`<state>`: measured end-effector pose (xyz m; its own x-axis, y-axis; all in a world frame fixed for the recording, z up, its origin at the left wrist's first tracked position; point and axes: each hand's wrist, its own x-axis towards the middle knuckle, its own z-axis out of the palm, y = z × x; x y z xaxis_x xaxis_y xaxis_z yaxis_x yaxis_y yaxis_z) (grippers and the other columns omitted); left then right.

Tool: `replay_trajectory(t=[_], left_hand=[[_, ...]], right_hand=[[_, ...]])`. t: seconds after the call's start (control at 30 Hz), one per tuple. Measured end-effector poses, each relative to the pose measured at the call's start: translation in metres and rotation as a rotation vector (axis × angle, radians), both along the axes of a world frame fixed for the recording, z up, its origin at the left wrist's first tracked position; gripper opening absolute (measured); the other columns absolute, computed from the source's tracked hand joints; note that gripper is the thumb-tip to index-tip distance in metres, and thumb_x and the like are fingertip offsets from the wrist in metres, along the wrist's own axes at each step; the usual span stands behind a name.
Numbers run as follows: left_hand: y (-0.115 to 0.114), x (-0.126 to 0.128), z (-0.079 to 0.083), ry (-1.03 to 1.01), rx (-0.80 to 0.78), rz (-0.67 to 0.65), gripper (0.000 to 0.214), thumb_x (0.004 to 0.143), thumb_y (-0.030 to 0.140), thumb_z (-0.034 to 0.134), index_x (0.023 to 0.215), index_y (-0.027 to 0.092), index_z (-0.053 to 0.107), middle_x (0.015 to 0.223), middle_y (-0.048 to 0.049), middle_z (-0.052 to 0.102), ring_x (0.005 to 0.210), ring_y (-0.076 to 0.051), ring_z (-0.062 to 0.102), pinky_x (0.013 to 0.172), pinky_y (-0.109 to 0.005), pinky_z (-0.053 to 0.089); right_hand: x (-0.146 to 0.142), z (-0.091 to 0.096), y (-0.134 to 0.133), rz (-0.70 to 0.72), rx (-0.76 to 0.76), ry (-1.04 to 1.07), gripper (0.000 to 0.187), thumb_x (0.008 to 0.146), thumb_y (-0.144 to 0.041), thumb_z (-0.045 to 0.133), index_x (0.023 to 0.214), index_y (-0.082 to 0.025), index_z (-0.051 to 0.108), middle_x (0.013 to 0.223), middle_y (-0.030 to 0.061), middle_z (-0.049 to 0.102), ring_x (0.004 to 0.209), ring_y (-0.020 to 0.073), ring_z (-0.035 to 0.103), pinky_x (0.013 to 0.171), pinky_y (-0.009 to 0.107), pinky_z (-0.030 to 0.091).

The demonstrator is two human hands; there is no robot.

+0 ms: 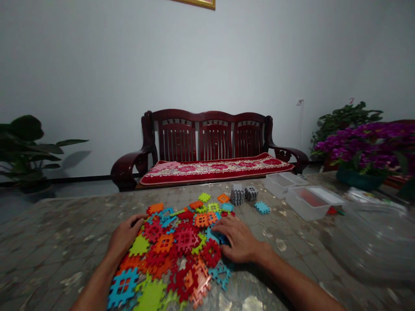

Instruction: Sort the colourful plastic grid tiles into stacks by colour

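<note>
A heap of flat plastic interlocking tiles (181, 246) in red, orange, blue and green lies on the table in front of me. My left hand (125, 235) rests at the heap's left edge, fingers curled loosely against the tiles. My right hand (238, 239) lies palm down on the heap's right side, fingers spread over blue and red tiles. Neither hand visibly grips a tile. Two short stacks of grey tiles (243, 193) stand behind the heap, with a lone blue tile (262, 207) beside them.
The table (48, 242) has a mottled stone-pattern top. Clear plastic boxes (313, 202) and a clear lid (376, 233) sit at the right. Purple flowers (369, 149) stand at the far right. A dark wooden bench (210, 147) with a red cushion is behind the table.
</note>
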<state>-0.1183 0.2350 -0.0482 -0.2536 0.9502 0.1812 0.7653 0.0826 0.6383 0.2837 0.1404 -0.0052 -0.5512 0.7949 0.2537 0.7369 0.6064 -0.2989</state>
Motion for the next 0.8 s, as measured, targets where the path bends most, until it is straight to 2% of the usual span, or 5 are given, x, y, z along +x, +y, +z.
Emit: replay_trajectory(t=[0.2, 0.33, 0.57, 0.7, 0.8], left_hand=[[0.004, -0.004, -0.006, 0.011, -0.019, -0.014, 0.040, 0.085, 0.043, 0.050, 0.107, 0.024, 0.078, 0.104, -0.0046, 0.081, 0.089, -0.024, 0.074, 0.076, -0.028, 0.054], [0.003, -0.004, -0.005, 0.022, -0.007, -0.027, 0.041, 0.085, 0.043, 0.049, 0.107, 0.024, 0.078, 0.107, -0.0048, 0.080, 0.095, -0.024, 0.073, 0.078, -0.028, 0.053], [0.002, -0.003, -0.003, 0.014, -0.014, -0.029, 0.040, 0.084, 0.042, 0.049, 0.105, 0.025, 0.078, 0.103, -0.0034, 0.081, 0.093, -0.024, 0.073, 0.077, -0.027, 0.053], [0.000, 0.000, -0.001, 0.015, -0.011, -0.017, 0.038, 0.084, 0.041, 0.050, 0.104, 0.026, 0.079, 0.102, -0.0029, 0.081, 0.093, -0.023, 0.073, 0.077, -0.027, 0.053], [-0.001, 0.001, 0.001, 0.009, -0.014, -0.011, 0.038, 0.084, 0.041, 0.050, 0.104, 0.025, 0.079, 0.105, -0.0037, 0.081, 0.093, -0.023, 0.074, 0.077, -0.027, 0.053]], right_hand=[[-0.006, -0.005, -0.004, 0.017, 0.046, 0.011, 0.039, 0.089, -0.028, 0.058, 0.127, -0.023, 0.064, 0.123, 0.0078, 0.066, 0.110, 0.0244, 0.055, 0.097, 0.039, 0.040], [-0.009, -0.007, -0.001, 0.012, 0.068, -0.018, 0.031, 0.086, -0.023, 0.062, 0.116, -0.023, 0.068, 0.120, 0.0067, 0.068, 0.109, 0.0244, 0.055, 0.095, 0.039, 0.040], [-0.013, -0.021, 0.003, -0.021, 0.172, 0.025, 0.012, 0.094, -0.023, 0.059, 0.100, -0.023, 0.069, 0.106, 0.0050, 0.072, 0.101, 0.0218, 0.058, 0.090, 0.036, 0.041], [-0.015, -0.024, 0.002, -0.048, 0.221, 0.137, 0.014, 0.094, -0.021, 0.057, 0.100, -0.023, 0.069, 0.103, 0.0050, 0.073, 0.099, 0.0216, 0.059, 0.089, 0.035, 0.042], [-0.014, -0.021, 0.003, -0.087, 0.192, 0.296, 0.019, 0.097, -0.024, 0.052, 0.103, -0.023, 0.070, 0.101, 0.0052, 0.074, 0.096, 0.0206, 0.062, 0.090, 0.034, 0.045]])
